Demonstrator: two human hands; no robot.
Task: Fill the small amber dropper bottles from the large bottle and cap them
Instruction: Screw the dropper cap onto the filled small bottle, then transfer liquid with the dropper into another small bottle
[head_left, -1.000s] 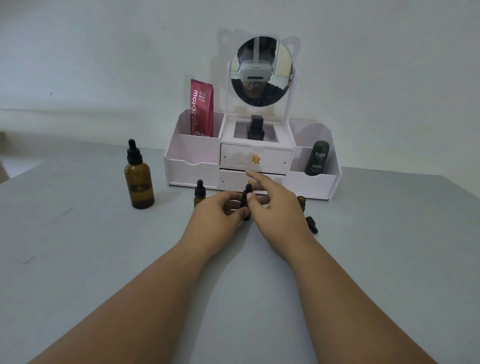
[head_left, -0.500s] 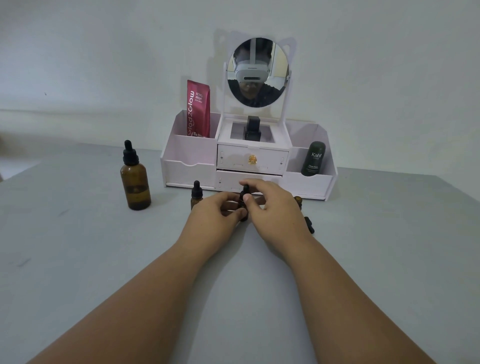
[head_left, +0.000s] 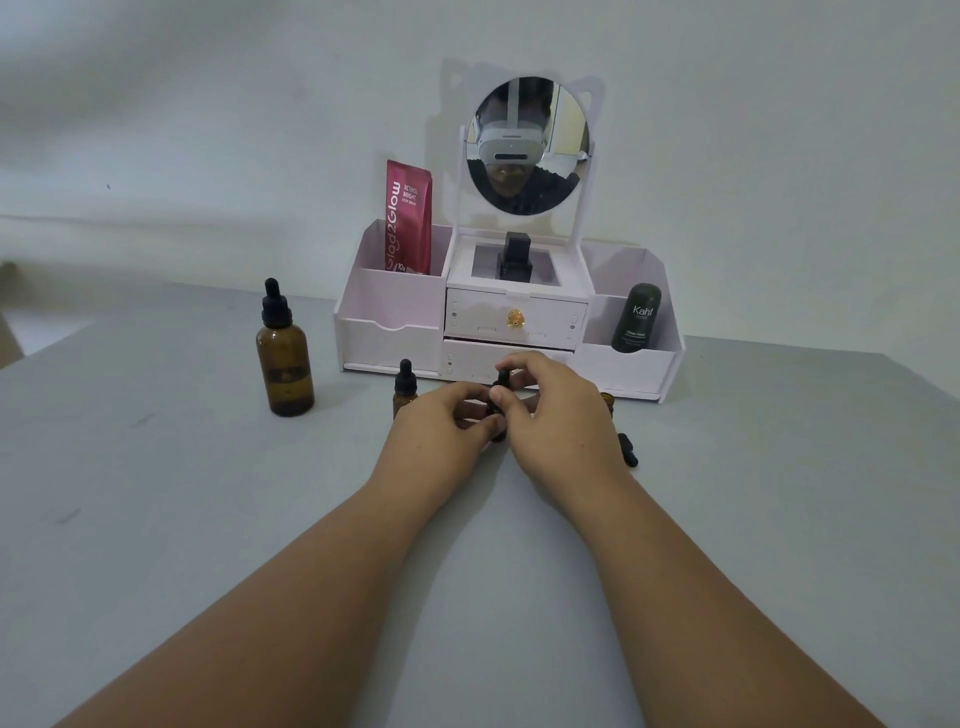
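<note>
Organizer (head_left: 395, 343) blocks behind, large bottle (head_left: 284, 364) left, bare table (head_left: 156, 519) nearer

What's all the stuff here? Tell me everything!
large bottle: 1, amber, black dropper cap, left on table
capped small bottle: 1, amber, black cap, left of the hands
held small bottle: 1, amber, black cap, between both hands
half-hidden small bottle: 1, amber, behind right hand
loose cap: 1, black, lying right of right hand
organiser: 1, pale pink-white, back of table
mirror: 1, white-framed, atop organiser
pouch: 1, red, left compartment
Kahf bottle: 1, dark green, right compartment
boxy bottle: 1, black, middle compartment
table: 1, grey
left hand: 1, grips held bottle's body
right hand: 1, pinches its cap
</note>
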